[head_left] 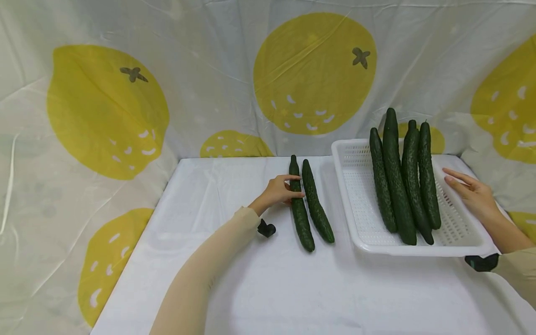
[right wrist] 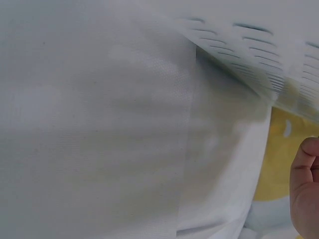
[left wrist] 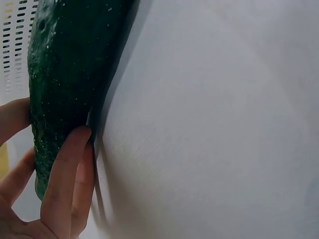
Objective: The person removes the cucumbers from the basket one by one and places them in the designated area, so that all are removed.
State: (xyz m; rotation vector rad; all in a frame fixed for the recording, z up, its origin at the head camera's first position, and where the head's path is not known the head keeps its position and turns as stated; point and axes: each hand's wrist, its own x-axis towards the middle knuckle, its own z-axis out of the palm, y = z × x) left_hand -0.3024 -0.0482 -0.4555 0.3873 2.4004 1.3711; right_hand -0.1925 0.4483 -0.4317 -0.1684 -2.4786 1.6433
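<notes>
My left hand (head_left: 276,190) grips a dark green cucumber (head_left: 300,221) on the table, its fingers reaching over the upper half. The left wrist view shows fingertips (left wrist: 75,142) on both sides of the bumpy skin of this cucumber (left wrist: 70,64). A second cucumber (head_left: 318,211) lies just to the right, nearly parallel. Further right is a white plastic basket (head_left: 345,200) with several cucumbers (head_left: 395,186) leaning lengthwise in it, their far ends over the back rim. Beside the basket's right rim, my right hand (head_left: 477,197) has its fingers extended, fingertips right at the edge.
A white cloth covers the table (head_left: 259,279). Behind it hangs a pale curtain (head_left: 209,70) printed with large yellow fruit, meeting the table's back edge. Black bands show at both wrists, by the beige sleeves (head_left: 226,251).
</notes>
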